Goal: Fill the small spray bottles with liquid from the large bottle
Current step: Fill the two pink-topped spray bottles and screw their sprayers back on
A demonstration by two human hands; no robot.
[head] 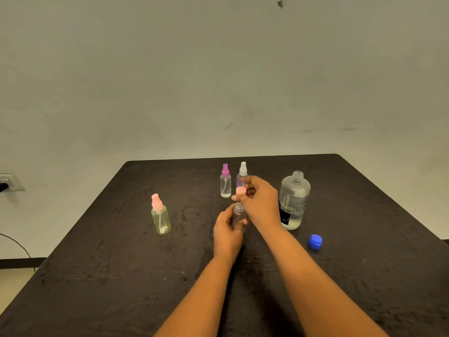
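My left hand (227,233) grips a small clear spray bottle (238,214) standing upright on the table, its neck uncovered. Just above that neck, my right hand (260,200) pinches the bottle's pink spray cap (241,191). The large clear bottle (293,200) stands uncapped to the right, partly filled with clear liquid. Its blue cap (315,242) lies on the table in front of it. A yellowish spray bottle with a pink top (160,215) stands to the left. Behind my hands stand a purple-topped spray bottle (225,181) and a white-topped one (243,173).
The dark table (121,276) stands against a pale wall; its far edge runs just behind the bottles. A wall socket (7,182) and a cable (17,242) are off to the left, beyond the table.
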